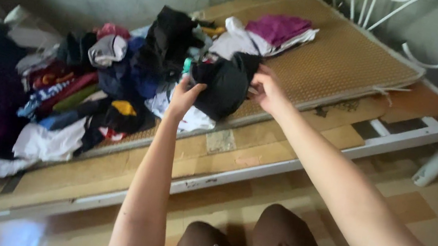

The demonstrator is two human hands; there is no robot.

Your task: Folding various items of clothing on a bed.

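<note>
Over the woven mat (350, 62) on the bed frame (409, 135), we hold a black garment (224, 85) bunched between both hands. Our left hand (184, 96) pinches its lower left edge; our right hand (266, 88) grips the upper right side, fingers closed into the cloth. It looks soft and light, sagging into a loose ball, so it should drape rather than slip. Edges or seams seem the best hold, though the dim, blurred view hides which part is which. A pile of clothes (101, 78) lies just beside it.
</note>
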